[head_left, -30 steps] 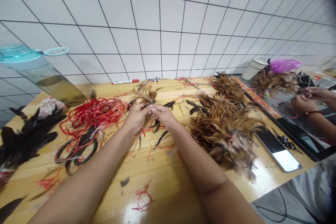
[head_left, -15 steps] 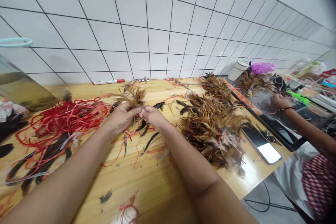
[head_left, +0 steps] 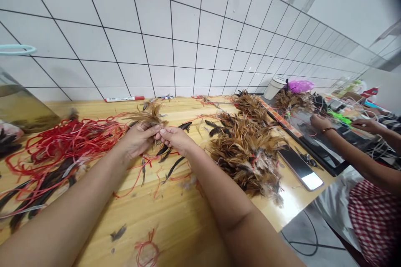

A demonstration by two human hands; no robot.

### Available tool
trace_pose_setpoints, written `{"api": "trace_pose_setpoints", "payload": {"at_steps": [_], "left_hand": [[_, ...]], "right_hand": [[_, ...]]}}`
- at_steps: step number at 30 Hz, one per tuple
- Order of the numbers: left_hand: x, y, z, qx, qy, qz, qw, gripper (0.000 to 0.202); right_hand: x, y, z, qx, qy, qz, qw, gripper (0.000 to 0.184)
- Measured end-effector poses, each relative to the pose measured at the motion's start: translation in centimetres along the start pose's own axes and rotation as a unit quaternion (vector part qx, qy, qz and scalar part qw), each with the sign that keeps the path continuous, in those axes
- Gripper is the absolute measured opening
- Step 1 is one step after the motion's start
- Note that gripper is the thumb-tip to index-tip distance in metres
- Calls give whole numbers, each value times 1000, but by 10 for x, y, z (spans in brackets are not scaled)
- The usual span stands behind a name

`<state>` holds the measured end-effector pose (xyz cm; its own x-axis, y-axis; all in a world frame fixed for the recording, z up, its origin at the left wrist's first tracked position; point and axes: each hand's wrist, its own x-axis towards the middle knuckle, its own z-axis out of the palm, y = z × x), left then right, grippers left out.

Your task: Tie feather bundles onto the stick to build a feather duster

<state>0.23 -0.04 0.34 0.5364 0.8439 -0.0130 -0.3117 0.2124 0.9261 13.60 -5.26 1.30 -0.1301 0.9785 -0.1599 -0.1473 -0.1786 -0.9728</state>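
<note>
My left hand (head_left: 138, 138) is closed around the base of a small bunch of brown feathers (head_left: 149, 115), whose tips fan out beyond my fingers. My right hand (head_left: 176, 137) meets it, thumb and fingers pinched together at the lower end of the bunch. What lies inside that pinch is hidden. Under both hands, loose black feathers (head_left: 173, 167) and thin red strings (head_left: 138, 183) lie on the wooden table (head_left: 175, 225). A tangled heap of red string (head_left: 72, 142) spreads left of my left hand. To the right of my right arm lies a big pile of brown feathers (head_left: 246, 150).
A phone (head_left: 297, 167) and scissors (head_left: 308, 159) lie beyond the feather pile. At the back stand a white canister (head_left: 274, 87) and a red-and-white marker (head_left: 124, 99). A container of yellowish liquid (head_left: 25, 108) is at left. Other people's hands (head_left: 321, 122) work at far right.
The view has turned slightly to the right, so everything sits further left. A second co-worker's hand has come into view at far right. My hands keep their hold together.
</note>
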Motion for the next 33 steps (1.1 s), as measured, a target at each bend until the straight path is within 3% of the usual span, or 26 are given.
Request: {"api": "trace_pose_setpoints", "payload": {"at_steps": [8, 17, 27, 30, 33], "left_hand": [[-1, 1, -1, -3, -16, -5, 1000, 30], [3, -9, -4, 15, 16, 12, 1000, 28], [3, -12, 7, 34, 46, 72, 996, 35], [6, -7, -1, 87, 136, 130, 978, 30], [9, -1, -17, 206, 235, 198, 929, 22]], "right_hand": [[-2, 2, -8, 50, -43, 5, 998, 31], [4, 10, -2, 50, 21, 14, 998, 29], [7, 10, -5, 94, 19, -4, 995, 24], [11, 11, -11, 114, 19, -13, 993, 28], [13, 11, -17, 135, 34, -24, 990, 33]]}}
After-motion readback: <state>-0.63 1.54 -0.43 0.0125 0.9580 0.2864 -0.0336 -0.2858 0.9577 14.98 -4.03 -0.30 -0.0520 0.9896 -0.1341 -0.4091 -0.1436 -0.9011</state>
